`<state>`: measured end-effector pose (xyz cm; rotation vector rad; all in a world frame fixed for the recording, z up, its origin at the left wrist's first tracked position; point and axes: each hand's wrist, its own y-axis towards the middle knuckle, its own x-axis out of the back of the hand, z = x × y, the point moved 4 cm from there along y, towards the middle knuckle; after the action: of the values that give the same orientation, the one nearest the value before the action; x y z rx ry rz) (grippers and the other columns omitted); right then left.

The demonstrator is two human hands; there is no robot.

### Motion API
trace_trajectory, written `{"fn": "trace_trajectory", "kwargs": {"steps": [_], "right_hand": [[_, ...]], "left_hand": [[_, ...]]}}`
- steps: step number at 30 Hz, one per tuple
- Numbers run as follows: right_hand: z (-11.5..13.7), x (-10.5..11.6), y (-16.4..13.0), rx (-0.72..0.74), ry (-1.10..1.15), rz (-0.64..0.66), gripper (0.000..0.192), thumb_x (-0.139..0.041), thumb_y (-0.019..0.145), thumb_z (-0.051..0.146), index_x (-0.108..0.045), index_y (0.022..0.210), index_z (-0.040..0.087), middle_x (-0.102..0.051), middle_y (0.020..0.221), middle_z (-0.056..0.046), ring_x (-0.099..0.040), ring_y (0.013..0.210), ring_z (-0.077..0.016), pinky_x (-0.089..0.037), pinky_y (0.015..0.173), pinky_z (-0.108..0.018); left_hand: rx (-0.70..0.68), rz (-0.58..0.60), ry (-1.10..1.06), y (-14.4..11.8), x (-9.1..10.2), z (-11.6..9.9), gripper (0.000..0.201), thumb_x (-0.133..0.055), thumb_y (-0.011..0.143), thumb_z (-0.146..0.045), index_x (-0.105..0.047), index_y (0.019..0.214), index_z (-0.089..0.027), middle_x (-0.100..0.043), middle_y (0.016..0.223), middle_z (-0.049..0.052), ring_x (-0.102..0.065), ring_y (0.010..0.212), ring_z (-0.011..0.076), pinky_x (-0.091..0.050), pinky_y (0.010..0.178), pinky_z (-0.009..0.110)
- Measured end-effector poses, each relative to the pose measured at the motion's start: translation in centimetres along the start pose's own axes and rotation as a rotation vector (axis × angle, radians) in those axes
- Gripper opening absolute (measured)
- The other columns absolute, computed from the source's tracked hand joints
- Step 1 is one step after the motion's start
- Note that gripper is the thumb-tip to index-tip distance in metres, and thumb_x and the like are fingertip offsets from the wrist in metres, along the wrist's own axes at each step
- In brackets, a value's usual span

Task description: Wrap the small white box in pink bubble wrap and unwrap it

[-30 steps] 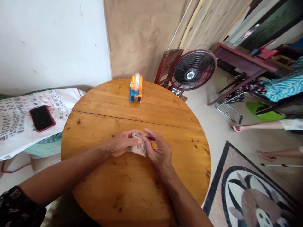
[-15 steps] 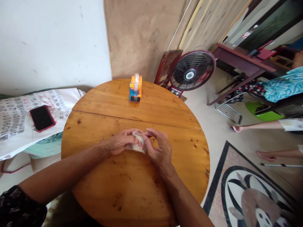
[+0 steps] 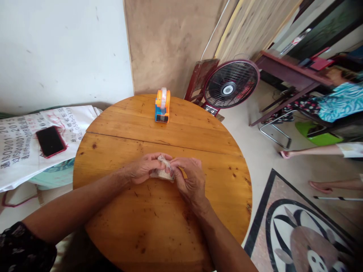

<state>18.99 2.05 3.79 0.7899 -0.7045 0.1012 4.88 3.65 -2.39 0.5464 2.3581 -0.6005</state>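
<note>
Packet (image 3: 165, 173) with reddish marks, sack (image 3: 85, 118) with “ISO9001”

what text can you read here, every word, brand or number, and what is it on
"ISO9001: 20", on the white sack, the rest unclear
"0566-52", also on the white sack, later digits unclear
Other Chinese print on the white sack: too blurred to quote surely
Small packet: red marks, unreadable
Teal item under the sack: partly covered lettering, unreadable

We are seeing an orange-brown table (image 3: 159, 234), a whitish, red-marked packet (image 3: 166, 173) over its middle, an orange-and-blue tape dispenser (image 3: 162, 107) towards its far edge.
</note>
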Motion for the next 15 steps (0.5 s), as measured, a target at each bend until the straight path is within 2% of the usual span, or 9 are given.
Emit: {"fn": "trace_trajectory", "kwargs": {"steps": [5,15], "right_hand": [[0.02,-0.05,-0.09,0.038,-0.017,0.006,0.013,-0.059,0.090,0.010,-0.062,0.087,0.023,-0.074,0.087,-0.001,-0.068,0.083,-0.0162,-0.039,0.083,-0.035],[0.50,-0.36,0.09,0.148,-0.201,0.069,0.015,-0.059,0.088,0.010,-0.063,0.093,0.024,-0.076,0.101,-0.002,-0.067,0.097,-0.0187,-0.037,0.095,-0.040]], "left_hand": [[-0.013,-0.009,-0.054,0.20,0.52,0.25,0.036,-0.079,0.065,-0.019,-0.069,0.100,-0.014,-0.069,0.084,0.004,-0.063,0.077,0.0159,-0.047,0.077,0.028],[-0.020,-0.042,-0.131,0.19,0.80,0.02,0.035,-0.079,0.067,-0.019,-0.071,0.100,-0.015,-0.069,0.093,0.005,-0.062,0.082,0.0158,-0.048,0.080,0.029]]}}
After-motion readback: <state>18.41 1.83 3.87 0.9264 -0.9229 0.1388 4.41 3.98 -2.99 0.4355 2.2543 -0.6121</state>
